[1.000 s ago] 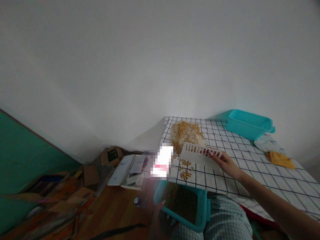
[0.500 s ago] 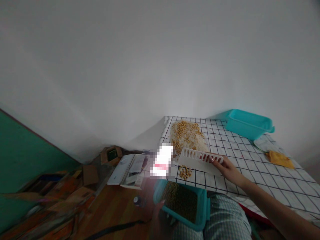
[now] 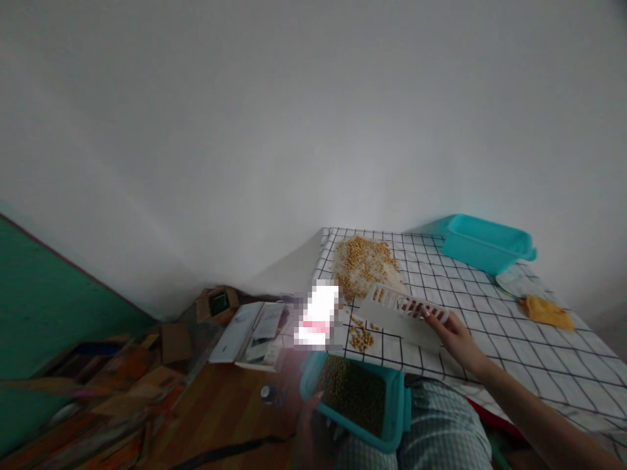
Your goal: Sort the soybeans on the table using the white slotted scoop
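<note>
My right hand (image 3: 455,339) is closed on one end of a white slotted plastic plate (image 3: 386,313), which is tilted just above the table's near edge. Beyond the plate lies a mixed heap of yellow beans and white grains (image 3: 365,261). A small cluster of yellow beans (image 3: 361,338) sits just left of it. At the lower middle, my left hand (image 3: 309,418) grips the left rim of a teal tub (image 3: 394,411), with a finger or thumb over the edge. The tub holds many small greenish-brown beans (image 3: 350,391) and stands by my lap.
A larger teal basin (image 3: 490,245) stands at the far right of the checked tablecloth (image 3: 441,287). Near it lies a yellow cloth (image 3: 548,312). Open boxes (image 3: 235,336) and cardboard (image 3: 176,343) are on the floor to the left. A bright blurred patch (image 3: 318,313) covers the table's left corner.
My right hand and the white plate have moved slightly right, away from the small bean cluster. A few more beans show beside it. The tub and left hand have stayed put.
</note>
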The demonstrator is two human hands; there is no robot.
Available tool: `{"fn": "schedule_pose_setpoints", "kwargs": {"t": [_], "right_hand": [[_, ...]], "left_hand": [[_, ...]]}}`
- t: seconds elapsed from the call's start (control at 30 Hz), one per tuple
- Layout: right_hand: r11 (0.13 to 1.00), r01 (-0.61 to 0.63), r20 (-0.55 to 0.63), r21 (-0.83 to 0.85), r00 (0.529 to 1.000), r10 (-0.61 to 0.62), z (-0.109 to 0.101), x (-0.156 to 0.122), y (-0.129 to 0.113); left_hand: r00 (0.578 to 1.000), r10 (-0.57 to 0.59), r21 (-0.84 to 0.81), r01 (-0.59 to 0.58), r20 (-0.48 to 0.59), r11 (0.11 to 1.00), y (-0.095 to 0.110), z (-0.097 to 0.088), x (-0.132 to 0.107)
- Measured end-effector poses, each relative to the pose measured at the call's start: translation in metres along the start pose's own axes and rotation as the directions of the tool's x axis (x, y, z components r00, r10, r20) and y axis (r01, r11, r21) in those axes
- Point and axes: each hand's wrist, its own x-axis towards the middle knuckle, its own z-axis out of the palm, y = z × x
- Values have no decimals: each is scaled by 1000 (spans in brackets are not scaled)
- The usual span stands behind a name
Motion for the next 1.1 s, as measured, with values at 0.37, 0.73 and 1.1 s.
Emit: {"fn": "schedule_pose_setpoints", "kwargs": {"t": [0.37, 0.73, 1.1], "right_hand": [[997, -22, 57, 75, 998, 17, 10, -12, 6], [994, -20, 17, 105, 1000, 19, 5, -16, 2], [999, 42, 111, 30, 993, -45, 12, -32, -2]], "left_hand": [[985, 131, 95, -120, -115, 988, -16, -32, 35], [988, 55, 103, -40, -144, 994, -15, -26, 33], [983, 156, 124, -143, -99, 982, -19, -30, 32]]}}
